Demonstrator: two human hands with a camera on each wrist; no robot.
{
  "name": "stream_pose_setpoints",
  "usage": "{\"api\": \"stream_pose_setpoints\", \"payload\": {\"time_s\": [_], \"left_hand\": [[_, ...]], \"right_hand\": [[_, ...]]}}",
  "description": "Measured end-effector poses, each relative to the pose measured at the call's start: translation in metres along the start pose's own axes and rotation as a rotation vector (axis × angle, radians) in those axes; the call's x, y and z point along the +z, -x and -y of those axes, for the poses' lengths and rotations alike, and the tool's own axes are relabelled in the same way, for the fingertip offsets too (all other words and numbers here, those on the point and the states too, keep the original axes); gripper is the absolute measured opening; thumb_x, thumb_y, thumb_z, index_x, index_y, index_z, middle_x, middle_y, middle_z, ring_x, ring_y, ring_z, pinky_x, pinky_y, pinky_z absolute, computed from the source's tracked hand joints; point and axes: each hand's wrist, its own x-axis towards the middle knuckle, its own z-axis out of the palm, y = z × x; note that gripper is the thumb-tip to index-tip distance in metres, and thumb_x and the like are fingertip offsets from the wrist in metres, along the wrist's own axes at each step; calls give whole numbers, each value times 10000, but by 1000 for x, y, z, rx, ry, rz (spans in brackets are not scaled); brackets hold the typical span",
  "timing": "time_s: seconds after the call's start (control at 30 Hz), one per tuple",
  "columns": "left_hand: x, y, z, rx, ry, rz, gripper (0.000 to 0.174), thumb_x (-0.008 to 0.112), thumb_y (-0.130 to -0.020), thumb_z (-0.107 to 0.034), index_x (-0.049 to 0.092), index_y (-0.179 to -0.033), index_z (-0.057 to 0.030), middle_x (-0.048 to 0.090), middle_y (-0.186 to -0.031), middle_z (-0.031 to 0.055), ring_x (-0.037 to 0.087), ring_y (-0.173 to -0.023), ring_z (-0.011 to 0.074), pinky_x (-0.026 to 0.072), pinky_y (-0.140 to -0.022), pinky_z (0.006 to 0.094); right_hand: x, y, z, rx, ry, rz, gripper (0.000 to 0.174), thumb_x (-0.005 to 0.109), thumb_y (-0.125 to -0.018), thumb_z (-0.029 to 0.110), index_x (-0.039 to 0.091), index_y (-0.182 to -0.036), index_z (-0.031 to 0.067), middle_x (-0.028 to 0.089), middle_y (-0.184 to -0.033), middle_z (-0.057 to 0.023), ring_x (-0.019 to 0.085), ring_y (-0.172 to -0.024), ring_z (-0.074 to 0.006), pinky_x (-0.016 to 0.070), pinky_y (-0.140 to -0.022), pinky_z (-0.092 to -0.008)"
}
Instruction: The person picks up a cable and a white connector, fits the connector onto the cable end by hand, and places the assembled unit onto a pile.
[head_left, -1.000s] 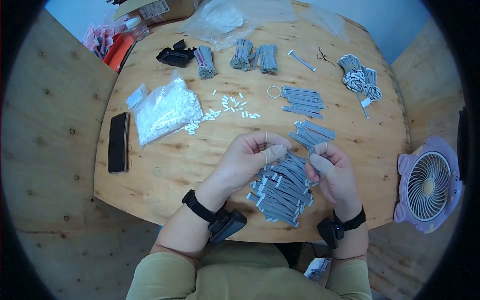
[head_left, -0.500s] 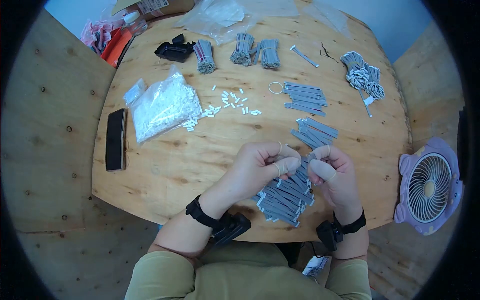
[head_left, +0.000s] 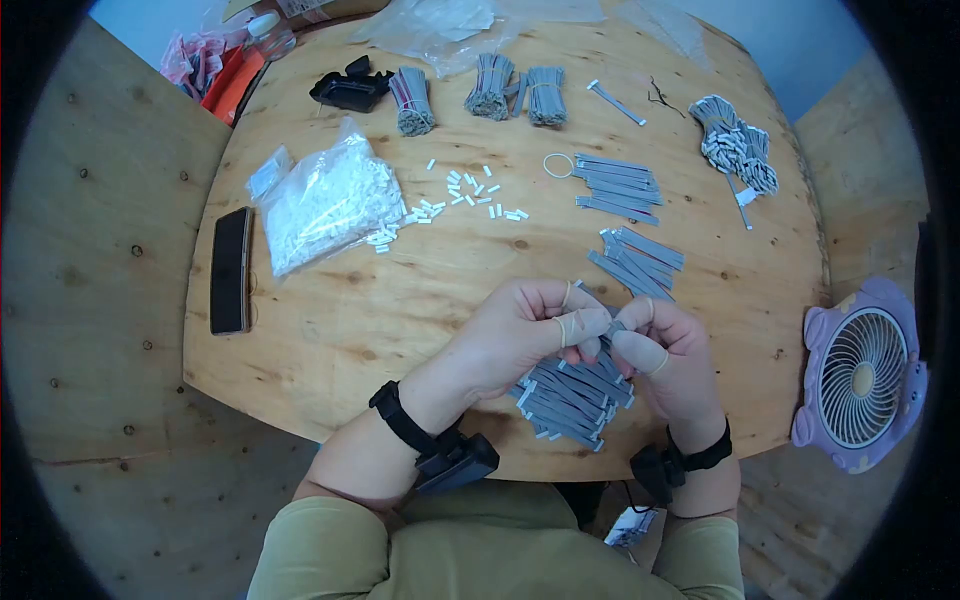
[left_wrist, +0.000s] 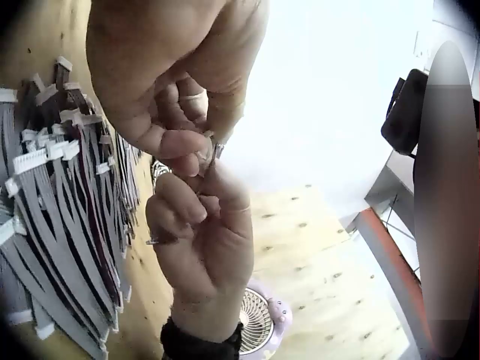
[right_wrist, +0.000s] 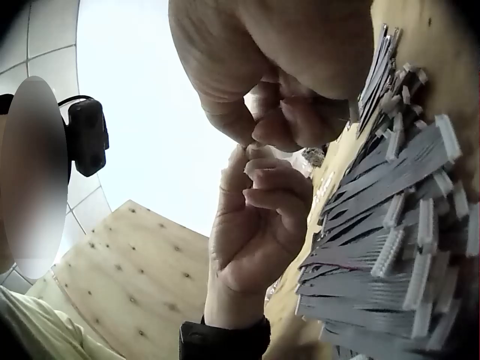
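Observation:
Over a pile of grey ribbon cables (head_left: 570, 398) with white end connectors, the two hands meet fingertip to fingertip. The left hand (head_left: 515, 335) pinches a grey ribbon cable (head_left: 596, 293) between thumb and forefinger, and the cable's end sticks out beyond the fingers. Opposite it, the right hand (head_left: 672, 352) pinches at the same cable, its thumb close to the left thumb. Most of the held part is hidden by the fingers in both wrist views. Pale finger covers, banded at the base, sit on the thumbs and forefingers.
Two groups of laid-out cables (head_left: 618, 187) lie beyond the hands. Farther back stand tied cable bundles (head_left: 411, 102). To the left are a bag of white connectors (head_left: 330, 205), loose white pieces (head_left: 470, 185) and a phone (head_left: 231, 270). A purple fan (head_left: 862, 375) stands at the right.
The left hand has moved right, away from the pile's left part, until its fingertips meet the right hand's. The right hand has stayed nearly in place. The head view has shifted slightly.

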Motion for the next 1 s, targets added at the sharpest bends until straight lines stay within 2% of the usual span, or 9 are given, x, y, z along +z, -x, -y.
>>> {"api": "stream_pose_setpoints", "payload": {"time_s": [0.13, 0.33, 0.73, 0.93, 1.0], "left_hand": [[-3, -2, 3, -74, 256, 68, 148, 567, -807, -117, 567, -903, -5, 589, -753, 61, 576, -668, 117, 463, -603, 192], [-4, -2, 3, -102, 306, 102, 138, 558, -809, -104, 563, -902, -2, 586, -756, 68, 586, -688, 123, 475, -597, 188], [-3, -2, 2, -75, 189, 65, 141, 575, -807, -145, 577, -888, -30, 586, -746, 33, 568, -667, 95, 445, -580, 178], [3, 0, -1, 79, -104, 11, 146, 577, -810, -154, 590, -870, -22, 589, -721, 29, 528, -636, 67, 433, -587, 185], [5, 0, -1, 117, -122, -7, 146, 579, -809, -145, 591, -877, -16, 590, -719, 31, 525, -635, 67, 434, -592, 186]], "right_hand": [[1, 1, 1, -1, 10, 27, 59, 568, -773, 77, 543, -793, 28, 521, -645, 16, 461, -547, -26, 355, -493, -161], [1, 1, 1, -3, -21, 66, 65, 559, -783, 82, 530, -809, 30, 507, -661, 18, 454, -568, -25, 354, -505, -163], [-2, 1, 0, 4, -59, 60, 71, 562, -783, 97, 519, -786, 41, 496, -647, 20, 436, -557, -31, 331, -501, -164], [-1, 2, 1, 24, -43, 25, 68, 570, -781, 93, 533, -802, 39, 505, -653, 23, 437, -543, -23, 337, -488, -157], [-1, 2, 1, 35, -22, 22, 71, 570, -781, 94, 536, -807, 38, 508, -654, 23, 439, -543, -23, 340, -488, -158]]}}
